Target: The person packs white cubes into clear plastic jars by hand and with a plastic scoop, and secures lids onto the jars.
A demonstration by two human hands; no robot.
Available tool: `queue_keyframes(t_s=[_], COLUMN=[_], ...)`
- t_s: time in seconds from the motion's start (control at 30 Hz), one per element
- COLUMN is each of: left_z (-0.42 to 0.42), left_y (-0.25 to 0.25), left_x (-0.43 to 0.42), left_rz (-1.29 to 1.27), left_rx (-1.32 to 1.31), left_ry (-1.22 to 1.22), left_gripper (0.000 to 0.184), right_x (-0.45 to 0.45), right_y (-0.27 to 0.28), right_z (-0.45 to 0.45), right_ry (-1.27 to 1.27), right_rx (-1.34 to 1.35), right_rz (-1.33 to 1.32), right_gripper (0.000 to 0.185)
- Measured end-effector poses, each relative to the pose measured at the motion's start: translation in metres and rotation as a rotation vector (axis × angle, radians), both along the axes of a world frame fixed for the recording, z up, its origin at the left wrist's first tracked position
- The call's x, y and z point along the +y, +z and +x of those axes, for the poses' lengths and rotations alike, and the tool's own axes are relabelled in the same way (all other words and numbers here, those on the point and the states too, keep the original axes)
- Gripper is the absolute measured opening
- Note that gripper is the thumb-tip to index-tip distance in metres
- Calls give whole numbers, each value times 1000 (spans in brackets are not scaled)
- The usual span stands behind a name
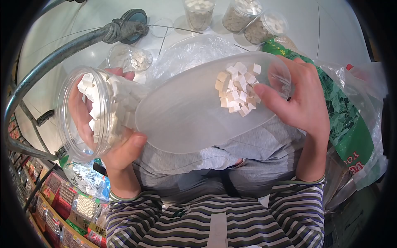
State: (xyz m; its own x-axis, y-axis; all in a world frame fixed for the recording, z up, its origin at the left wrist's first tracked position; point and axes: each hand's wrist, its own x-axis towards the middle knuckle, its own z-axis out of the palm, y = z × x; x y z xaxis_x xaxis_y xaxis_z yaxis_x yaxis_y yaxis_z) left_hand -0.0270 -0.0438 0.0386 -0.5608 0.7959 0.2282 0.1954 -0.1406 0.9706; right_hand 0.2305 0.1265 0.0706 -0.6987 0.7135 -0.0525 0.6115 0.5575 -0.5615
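My left hand (124,155) is wrapped around a clear plastic jar (65,124), tilted on its side with its open, threaded mouth facing left. White cubes (120,97) fill much of that jar. In my right hand (306,101) is the right end of a translucent oval scoop (178,113), the thumb over its inside. A small heap of white and cream cubes (237,89) lies in the scoop by that thumb. The scoop's left end reaches close to the jar's base; whether they touch I cannot tell.
Several tubs of cubes (199,14) stand on the tiled floor ahead. A tipped clear jar (118,56) with cubes and a crumpled plastic bag (190,53) lie nearer. Left is a metal frame (53,58) with a wheel (134,25); right, a green bag (355,136). Shelved packages (53,186) line the lower left.
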Motion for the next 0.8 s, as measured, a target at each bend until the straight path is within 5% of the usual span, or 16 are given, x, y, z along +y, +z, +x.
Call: queue_keyframes(t_s=[0.8], left_z=[-12], left_y=[-4], left_x=[1], left_rz=[-42], left_rx=[115], left_ry=[-6], left_gripper=[104], right_x=[4], right_y=[-16], right_z=[0], right_ry=[36], right_rx=[37], right_rz=[-247], right_gripper=[44])
